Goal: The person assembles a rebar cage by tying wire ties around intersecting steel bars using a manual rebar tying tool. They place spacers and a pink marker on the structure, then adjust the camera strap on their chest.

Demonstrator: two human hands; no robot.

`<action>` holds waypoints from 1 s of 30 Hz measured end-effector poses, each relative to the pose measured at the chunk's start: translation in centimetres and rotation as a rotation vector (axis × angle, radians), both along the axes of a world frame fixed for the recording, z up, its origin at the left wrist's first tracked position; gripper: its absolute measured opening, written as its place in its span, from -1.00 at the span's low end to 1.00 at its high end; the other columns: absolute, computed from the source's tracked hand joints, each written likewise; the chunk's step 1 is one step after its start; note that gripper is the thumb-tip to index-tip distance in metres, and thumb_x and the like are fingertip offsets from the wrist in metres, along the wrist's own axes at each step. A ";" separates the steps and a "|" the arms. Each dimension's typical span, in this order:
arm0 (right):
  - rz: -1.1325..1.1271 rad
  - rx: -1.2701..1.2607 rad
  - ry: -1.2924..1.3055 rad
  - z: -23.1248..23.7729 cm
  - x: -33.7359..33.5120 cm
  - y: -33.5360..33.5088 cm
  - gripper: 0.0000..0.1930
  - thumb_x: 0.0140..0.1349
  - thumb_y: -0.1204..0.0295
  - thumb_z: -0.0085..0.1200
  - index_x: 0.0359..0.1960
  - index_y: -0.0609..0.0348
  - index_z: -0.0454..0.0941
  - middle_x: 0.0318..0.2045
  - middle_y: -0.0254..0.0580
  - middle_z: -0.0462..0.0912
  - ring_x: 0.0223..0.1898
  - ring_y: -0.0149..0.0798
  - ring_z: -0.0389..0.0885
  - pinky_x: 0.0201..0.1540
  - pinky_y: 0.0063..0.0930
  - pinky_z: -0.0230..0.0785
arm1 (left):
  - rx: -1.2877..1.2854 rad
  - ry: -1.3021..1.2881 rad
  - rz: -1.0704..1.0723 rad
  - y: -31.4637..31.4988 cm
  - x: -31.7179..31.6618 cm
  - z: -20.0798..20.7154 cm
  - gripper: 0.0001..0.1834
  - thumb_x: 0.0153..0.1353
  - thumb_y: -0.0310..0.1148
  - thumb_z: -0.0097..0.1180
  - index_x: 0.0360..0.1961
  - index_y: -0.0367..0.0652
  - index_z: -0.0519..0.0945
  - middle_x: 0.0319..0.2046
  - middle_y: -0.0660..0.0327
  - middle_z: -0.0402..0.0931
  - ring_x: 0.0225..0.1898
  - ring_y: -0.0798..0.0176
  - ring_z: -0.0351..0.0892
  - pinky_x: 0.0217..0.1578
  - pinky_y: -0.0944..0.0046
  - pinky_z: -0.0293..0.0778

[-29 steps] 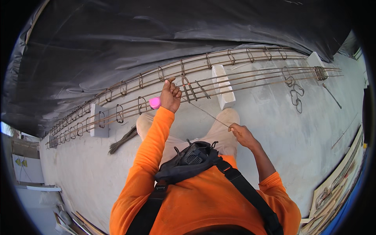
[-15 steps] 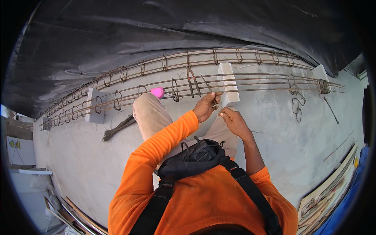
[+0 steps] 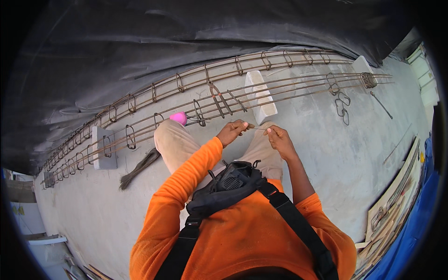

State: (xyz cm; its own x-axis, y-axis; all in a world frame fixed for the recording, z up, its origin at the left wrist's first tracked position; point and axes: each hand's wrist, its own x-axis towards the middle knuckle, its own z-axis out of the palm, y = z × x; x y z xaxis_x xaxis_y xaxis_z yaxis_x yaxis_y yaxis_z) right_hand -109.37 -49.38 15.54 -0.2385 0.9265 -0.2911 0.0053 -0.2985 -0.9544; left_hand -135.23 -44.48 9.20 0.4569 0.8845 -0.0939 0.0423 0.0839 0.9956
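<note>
Over my lap, my left hand [image 3: 233, 132] pinches one end of a short thin piece of wire [image 3: 259, 129]. The fingers of my right hand [image 3: 280, 141] are closed on its other end, so it spans the gap almost level. Just beyond, pincers [image 3: 219, 100] with worn reddish handles lean on the long steel bars [image 3: 298, 83]. Beside them a slim dark rod [image 3: 237, 101] rests on the bars. A bent steel stirrup [image 3: 199, 113] hangs around the bars to the left, near a pink rounded object [image 3: 178, 118] by my left knee.
A white block [image 3: 261, 95] and a grey block [image 3: 103, 148] support the bars. Loose stirrups [image 3: 343, 107] and a short rod [image 3: 381, 104] lie right. A wire bundle [image 3: 140, 169] lies left. A second rebar cage [image 3: 154, 92] runs behind, before black sheeting [image 3: 116, 42]. Timber strips [image 3: 396, 191] lie lower right.
My hands have shifted slightly nearer to me, and the wire now stretches straight between them. The whole view has turned a little. Pincers and bars stay in place.
</note>
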 end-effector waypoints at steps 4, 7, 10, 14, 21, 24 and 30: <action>-0.235 0.072 -0.188 -1.9 -1.7 4.6 -0.67 0.49 0.18 0.07 -0.20 0.23 0.64 -0.64 -0.54 0.36 -0.65 -0.57 0.23 -0.59 -0.56 0.11 | 0.368 0.992 0.409 5.1 -3.9 -2.5 -0.43 0.38 0.20 0.06 0.27 0.17 0.56 0.17 0.05 0.42 0.21 -0.06 0.36 0.25 -0.04 0.30; -0.323 0.265 -0.445 -7.8 -2.5 9.0 -0.67 0.42 0.19 0.13 -0.20 0.27 0.67 -0.44 -0.20 0.64 -0.42 -0.21 0.57 -0.31 -0.30 0.40 | 0.172 1.182 0.325 8.5 -0.8 -1.7 -0.33 0.26 0.34 0.08 0.28 0.28 0.54 0.21 -0.04 0.33 0.23 -0.27 0.31 0.28 -0.17 0.22; -0.151 0.220 -0.795 -7.8 -6.9 12.5 -0.66 0.33 0.18 0.20 -0.15 0.27 0.68 -0.20 0.20 0.74 -0.10 0.18 0.73 -0.05 -0.04 0.55 | 0.172 1.325 0.321 8.5 -0.8 -1.9 -0.28 0.20 0.33 0.13 0.33 0.33 0.43 0.13 -0.13 0.33 0.18 -0.31 0.36 0.22 -0.15 0.18; 0.004 0.291 -1.052 -7.5 -10.9 14.1 -0.66 0.32 0.19 0.19 -0.13 0.25 0.65 -0.18 0.25 0.72 -0.07 0.27 0.69 -0.01 0.06 0.54 | 0.105 1.360 0.304 8.6 -1.3 -1.0 -0.30 0.15 0.09 0.26 0.31 0.32 0.37 0.10 -0.15 0.33 0.16 -0.29 0.43 0.19 -0.11 0.19; -0.034 0.358 -1.001 -10.0 -13.2 14.7 -0.69 0.33 0.23 0.17 -0.16 0.27 0.62 -0.19 0.23 0.70 -0.07 0.27 0.68 0.01 0.10 0.53 | 0.188 1.100 0.582 7.3 -6.7 -4.8 -0.45 0.09 -0.38 0.24 0.13 -0.11 0.36 -0.01 -0.22 0.30 0.11 -0.43 0.44 0.05 -0.18 0.44; -0.048 0.280 -0.953 -10.4 -14.2 14.3 -0.69 0.33 0.22 0.17 -0.16 0.28 0.63 -0.18 0.23 0.70 -0.07 0.27 0.68 0.01 0.10 0.53 | 0.208 1.257 0.694 5.8 -7.3 -5.4 -0.56 0.16 -0.35 0.15 0.09 -0.08 0.42 0.05 -0.13 0.31 0.27 -0.29 0.29 0.18 -0.25 0.27; -0.278 0.152 -0.860 -10.0 -13.9 14.0 -0.66 0.29 0.20 0.24 -0.19 0.28 0.64 -0.22 0.26 0.71 -0.04 0.24 0.67 0.00 0.08 0.53 | 0.479 1.513 0.554 4.9 -7.3 -4.7 -0.55 0.18 -0.40 0.13 0.14 -0.05 0.49 0.37 -0.05 0.17 0.44 -0.18 0.07 0.34 -0.30 0.04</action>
